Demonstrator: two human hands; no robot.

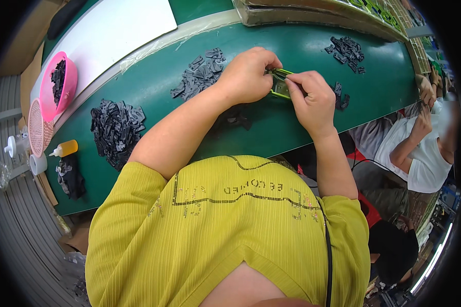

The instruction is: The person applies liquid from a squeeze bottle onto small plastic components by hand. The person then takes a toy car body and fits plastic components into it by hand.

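Observation:
Above the green tabletop, both of my hands hold a small bright-green plastic frame with a dark or see-through middle. My left hand pinches its left end, where the fingertips partly hide it. At its right end, my right hand grips with thumb and bent fingers. What sits under the left fingertips is too small to make out. A pile of small black-grey plastic parts lies just left of my left hand. Beside my right hand is a small group of the same parts.
A larger heap of black parts lies at left, and another pile at the far right. Left are a pink basket with black pieces and an orange bottle. A cardboard tray stands behind; a co-worker sits at right.

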